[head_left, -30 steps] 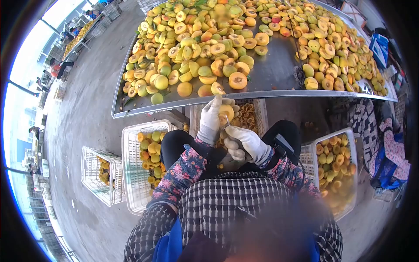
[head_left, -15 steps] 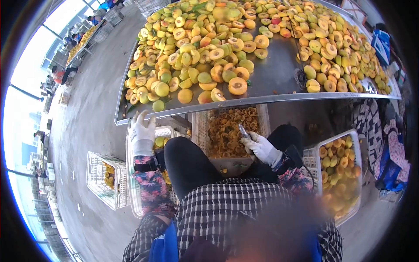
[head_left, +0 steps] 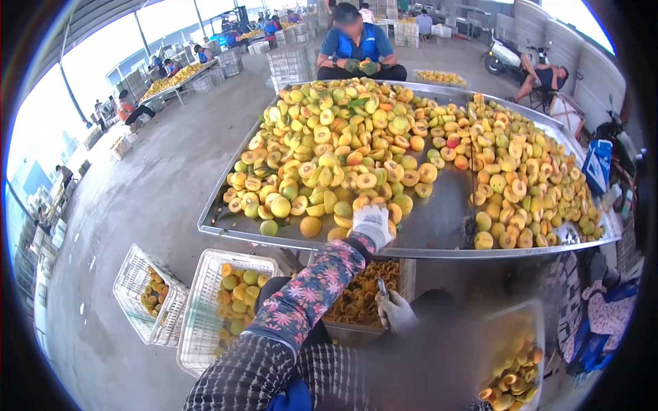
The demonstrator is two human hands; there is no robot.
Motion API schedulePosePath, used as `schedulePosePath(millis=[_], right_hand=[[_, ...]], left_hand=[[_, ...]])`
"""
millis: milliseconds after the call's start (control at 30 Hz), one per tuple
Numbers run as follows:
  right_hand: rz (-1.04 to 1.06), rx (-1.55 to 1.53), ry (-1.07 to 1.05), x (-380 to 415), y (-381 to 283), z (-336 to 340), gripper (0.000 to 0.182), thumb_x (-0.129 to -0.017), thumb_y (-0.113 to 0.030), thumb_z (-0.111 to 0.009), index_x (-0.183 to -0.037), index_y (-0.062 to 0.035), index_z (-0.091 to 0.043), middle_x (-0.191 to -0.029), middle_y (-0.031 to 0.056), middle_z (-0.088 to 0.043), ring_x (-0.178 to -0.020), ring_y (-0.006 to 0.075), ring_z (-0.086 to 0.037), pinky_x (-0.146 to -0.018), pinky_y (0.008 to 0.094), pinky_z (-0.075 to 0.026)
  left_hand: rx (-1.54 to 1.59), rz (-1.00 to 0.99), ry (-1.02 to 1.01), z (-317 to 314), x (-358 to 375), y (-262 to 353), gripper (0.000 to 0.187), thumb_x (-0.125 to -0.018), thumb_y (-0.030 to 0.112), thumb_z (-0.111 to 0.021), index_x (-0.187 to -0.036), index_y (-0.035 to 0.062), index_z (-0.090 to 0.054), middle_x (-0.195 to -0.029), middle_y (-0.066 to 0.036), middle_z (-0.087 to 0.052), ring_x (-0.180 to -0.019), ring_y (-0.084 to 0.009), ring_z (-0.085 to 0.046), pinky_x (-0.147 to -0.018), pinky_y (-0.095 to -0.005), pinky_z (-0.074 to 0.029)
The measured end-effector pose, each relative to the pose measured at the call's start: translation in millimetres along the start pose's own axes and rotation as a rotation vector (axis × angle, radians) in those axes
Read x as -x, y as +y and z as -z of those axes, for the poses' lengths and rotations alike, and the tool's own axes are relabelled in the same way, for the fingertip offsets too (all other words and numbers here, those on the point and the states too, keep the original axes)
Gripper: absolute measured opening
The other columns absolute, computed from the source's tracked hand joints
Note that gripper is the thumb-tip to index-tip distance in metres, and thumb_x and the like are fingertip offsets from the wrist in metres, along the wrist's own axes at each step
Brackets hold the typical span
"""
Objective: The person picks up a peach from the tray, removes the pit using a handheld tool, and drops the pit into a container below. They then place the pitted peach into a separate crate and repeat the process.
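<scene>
Head view, from the left: a small crate (head_left: 175, 312) stands on the floor (head_left: 103, 226) beside a large crate (head_left: 192, 335), both partly loaded with fruit (head_left: 236, 301); were the large crate knocked by the knee next to it, pieces might be jolted about or spilled. Above it, the near rim of the tabletop (head_left: 449, 205) is crossed by the left forearm in its floral sleeve (head_left: 308, 291), and loose fruit near that rim could be caught by the cloth and swept off. At the near edge of the heap (head_left: 322, 157), the left hand (head_left: 372, 222) is laid gloved over the fruit, fingers bent and partly spread; whether a piece has been gripped cannot be told, as the fingertips are hidden. If one were pulled from low in the heap, those stacked above could be set sliding, and a wet piece could slip from the glove. Below, over the middle crate (head_left: 409, 281) of cut scraps (head_left: 353, 301), a slim metal tool (head_left: 382, 286) is held in the closed right hand (head_left: 397, 314), its tip pointed up and away from the body; the left glove could be nicked by it if the hands were brought together carelessly. Farther right, the right crate (head_left: 539, 322) of fruit is partly covered by a blur, so its fill cannot be judged.
</scene>
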State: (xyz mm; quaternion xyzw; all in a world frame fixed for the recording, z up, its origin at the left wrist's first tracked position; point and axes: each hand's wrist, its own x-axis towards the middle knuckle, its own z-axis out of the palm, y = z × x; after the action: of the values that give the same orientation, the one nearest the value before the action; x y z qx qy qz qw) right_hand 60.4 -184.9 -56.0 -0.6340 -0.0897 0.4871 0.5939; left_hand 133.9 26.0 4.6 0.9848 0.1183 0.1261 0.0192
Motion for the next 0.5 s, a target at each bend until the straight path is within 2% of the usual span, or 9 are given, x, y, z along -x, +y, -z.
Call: schedulePosePath(millis=[133,233,267,333,367,400,433,467,500], right_hand=[[0.022,0.047,-0.015,-1,0,-2,0.022,-0.099,-0.03,-0.05,-0.096,-0.0087,-0.048,-0.065,-0.0008,-0.049,-0.044,0.0088,-0.045,-0.04,0.0253,-0.038],[-0.004,0.037,0.001,3,-7,-6,0.022,-0.098,-0.031,-0.051,-0.095,-0.0095,-0.048,-0.065,-0.0011,-0.049,-0.043,0.0091,-0.046,-0.039,0.0258,-0.037],[0.005,0.021,-0.01,1,-6,-4,0.022,-0.098,-0.032,-0.051,-0.096,-0.0102,-0.047,-0.064,-0.0013,-0.049,-0.043,0.0095,-0.046,-0.038,0.0261,-0.037],[0.046,-0.017,-0.019,4,-6,-3,0.019,-0.099,-0.029,-0.05,-0.096,-0.0104,-0.047,-0.066,-0.001,-0.049,-0.046,0.009,-0.046,-0.04,0.0252,-0.038],[0.088,-0.065,-0.023,1,0,0,0.018,-0.099,-0.027,-0.05,-0.097,-0.0103,-0.047,-0.067,-0.001,-0.05,-0.047,0.0087,-0.046,-0.042,0.0246,-0.038],[0.115,-0.07,-0.011,4,-2,-1,0.016,-0.099,-0.026,-0.05,-0.098,-0.0101,-0.048,-0.068,-0.001,-0.05,-0.049,0.0084,-0.046,-0.043,0.0241,-0.038],[0.146,-0.071,-0.007,6,-8,-3,0.015,-0.1,-0.025,-0.05,-0.099,-0.0099,-0.048,-0.068,-0.001,-0.05,-0.05,0.0082,-0.046,-0.044,0.0235,-0.038],[0.194,-0.058,-0.013,7,-12,-4,0.016,-0.101,-0.026,-0.048,-0.1,-0.0097,-0.048,-0.067,-0.002,-0.049,-0.05,0.0068,-0.045,-0.044,0.0226,-0.038],[0.233,-0.06,0.001,5,-15,-6,0.012,-0.097,-0.017,-0.052,-0.105,-0.008,-0.051,-0.075,0.0043,-0.053,-0.053,0.0123,-0.049,-0.048,0.0258,-0.042]], left_hand=[[0.448,0.057,-0.18,-10,3,9,0.049,-0.077,0.031,-0.066,-0.118,0.0082,-0.052,-0.11,-0.02,-0.062,-0.1,-0.0375,-0.061,-0.087,-0.0456,-0.048],[0.539,0.001,-0.332,17,11,0,0.053,-0.078,0.03,-0.065,-0.125,0.0099,-0.049,-0.116,-0.02,-0.062,-0.103,-0.0358,-0.062,-0.088,-0.0446,-0.049],[0.679,-0.028,-0.161,-14,11,-15,0.062,-0.074,0.029,-0.071,-0.128,0.0091,-0.049,-0.117,-0.021,-0.062,-0.108,-0.0329,-0.061,-0.093,-0.0408,-0.048],[1.127,0.033,0.124,-13,20,-22,0.063,-0.079,0.023,-0.074,-0.133,0.007,-0.047,-0.115,-0.014,-0.063,-0.108,-0.0267,-0.061,-0.093,-0.034,-0.047],[1.559,0.308,-0.121,-4,22,-28,0.054,-0.085,0.015,-0.069,-0.133,0.0041,-0.046,-0.117,-0.009,-0.062,-0.107,-0.0244,-0.06,-0.092,-0.0336,-0.048],[1.945,0.463,-0.129,11,36,-33,0.052,-0.088,0.011,-0.065,-0.134,0.001,-0.044,-0.119,-0.009,-0.062,-0.106,-0.0232,-0.061,-0.091,-0.0349,-0.051],[2.291,0.286,-0.073,13,43,-37,0.049,-0.088,0.015,-0.065,-0.131,0.0008,-0.045,-0.118,-0.009,-0.061,-0.106,-0.0239,-0.061,-0.089,-0.0365,-0.053],[2.438,0.457,-0.064,27,56,-35,0.045,-0.091,0.021,-0.063,-0.128,0.0018,-0.046,-0.117,-0.01,-0.06,-0.106,-0.0249,-0.061,-0.091,-0.0372,-0.052],[2.577,0.635,-0.044,46,68,-31,0.042,-0.093,0.026,-0.06,-0.126,0.0028,-0.047,-0.116,-0.01,-0.06,-0.106,-0.0258,-0.06,-0.093,-0.0379,-0.052]])
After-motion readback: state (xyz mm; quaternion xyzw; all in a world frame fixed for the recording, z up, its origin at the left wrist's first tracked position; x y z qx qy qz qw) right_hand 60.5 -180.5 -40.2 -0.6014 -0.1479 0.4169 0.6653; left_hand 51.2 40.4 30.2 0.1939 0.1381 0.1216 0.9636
